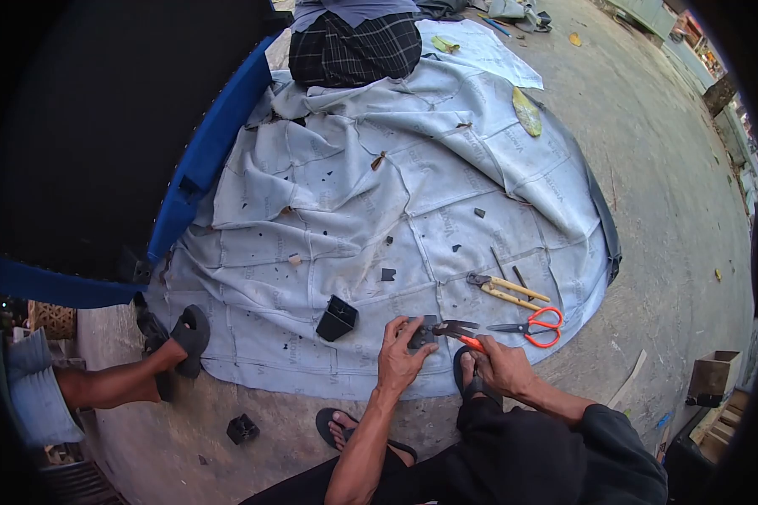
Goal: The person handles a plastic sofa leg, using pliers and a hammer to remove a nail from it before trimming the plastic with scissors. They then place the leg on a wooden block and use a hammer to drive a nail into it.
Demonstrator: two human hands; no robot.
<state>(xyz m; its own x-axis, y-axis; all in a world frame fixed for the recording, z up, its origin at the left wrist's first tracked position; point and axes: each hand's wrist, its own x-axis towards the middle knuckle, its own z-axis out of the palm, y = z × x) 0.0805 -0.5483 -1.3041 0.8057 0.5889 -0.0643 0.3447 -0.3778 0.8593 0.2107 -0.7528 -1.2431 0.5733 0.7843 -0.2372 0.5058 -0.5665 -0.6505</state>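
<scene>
My left hand (400,358) is closed on a small black piece (424,332), holding it low over the pale cloth (312,252). My right hand (504,368) grips the orange-red handle of a hammer (456,327), whose dark claw head touches or lies right beside the black piece. Just right of the hammer lie scissors (531,326) with orange handles. Beyond them rest pincers (509,290) with yellow handles, and a thin dark rod (524,283). An open black box-like part (337,318) stands left of my left hand.
Black scraps (388,274) and dry leaves (526,112) are scattered over the wrinkled cloth. A large blue-edged black panel (215,126) rises at left. One person (354,50) sits at the back; another person's leg (118,379) is at left. Another black part (242,429) lies on the concrete.
</scene>
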